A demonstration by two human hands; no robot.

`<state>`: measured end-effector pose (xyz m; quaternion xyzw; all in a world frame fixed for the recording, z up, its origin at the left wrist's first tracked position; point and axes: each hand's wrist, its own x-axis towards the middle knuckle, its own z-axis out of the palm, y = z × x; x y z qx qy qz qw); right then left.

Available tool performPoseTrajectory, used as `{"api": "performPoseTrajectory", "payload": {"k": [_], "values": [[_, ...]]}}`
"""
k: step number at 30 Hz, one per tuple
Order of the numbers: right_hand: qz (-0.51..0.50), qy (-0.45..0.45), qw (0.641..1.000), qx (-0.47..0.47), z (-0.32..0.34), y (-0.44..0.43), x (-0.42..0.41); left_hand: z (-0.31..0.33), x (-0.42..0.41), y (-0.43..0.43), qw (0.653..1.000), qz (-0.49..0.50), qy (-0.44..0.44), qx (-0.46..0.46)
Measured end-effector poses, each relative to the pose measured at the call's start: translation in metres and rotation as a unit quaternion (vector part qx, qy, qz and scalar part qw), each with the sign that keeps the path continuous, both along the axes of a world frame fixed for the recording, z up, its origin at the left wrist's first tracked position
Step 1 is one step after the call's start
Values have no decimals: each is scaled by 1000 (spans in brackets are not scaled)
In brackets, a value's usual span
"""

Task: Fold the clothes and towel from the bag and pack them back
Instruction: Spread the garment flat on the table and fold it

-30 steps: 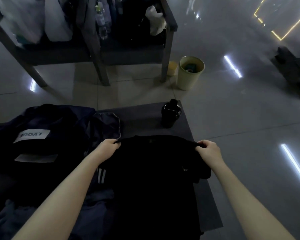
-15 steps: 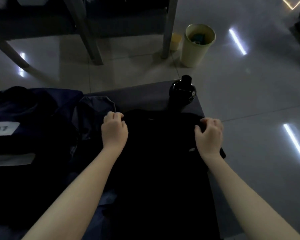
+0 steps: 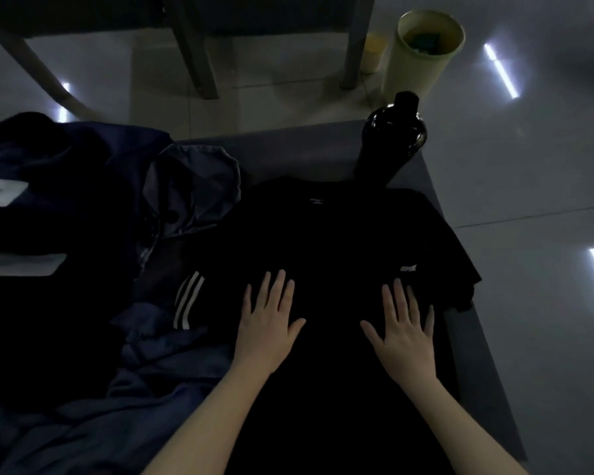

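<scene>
**Both palms flat on the black shirt**

Nearest to us, two bare forearms reached in from the bottom edge. We saw the left hand [image 3: 268,329] and the right hand [image 3: 403,332] lying palm down on the black shirt [image 3: 323,234], fingers straight and slightly spread, gripping nothing. The hands lay apart, side by side, on the shirt's middle. The shirt was spread out on the dark grey table [image 3: 306,149], collar on the far side and one sleeve trailing toward the right edge. Just left of the left hand we noted a dark garment with three white stripes [image 3: 187,299], with crumpled navy cloth [image 3: 172,368] beside it. Farther left sat a navy heap with white patches [image 3: 83,186]; we could not tell whether it was the bag or clothing. Beyond the collar a black bottle [image 3: 390,145] stood upright at the table's far right corner. On the floor behind it stood a pale green bin [image 3: 422,53], with grey chair legs [image 3: 192,53] to its left.
</scene>
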<state>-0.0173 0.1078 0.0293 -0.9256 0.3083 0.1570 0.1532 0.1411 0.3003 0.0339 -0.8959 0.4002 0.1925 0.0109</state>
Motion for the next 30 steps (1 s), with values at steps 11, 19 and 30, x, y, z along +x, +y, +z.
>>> {"api": "performPoseTrajectory", "payload": {"k": [11,19,30], "values": [[116,-70,991,-13,-8,-40,-27,-20,-76,1,993,99,-42,-56],[93,-162,982,-34,-21,-35,-39,-33,-73,5,986,101,-79,-104],[-4,-359,923,-139,-25,-13,-64,-34,-76,10,965,116,-153,-181]]}}
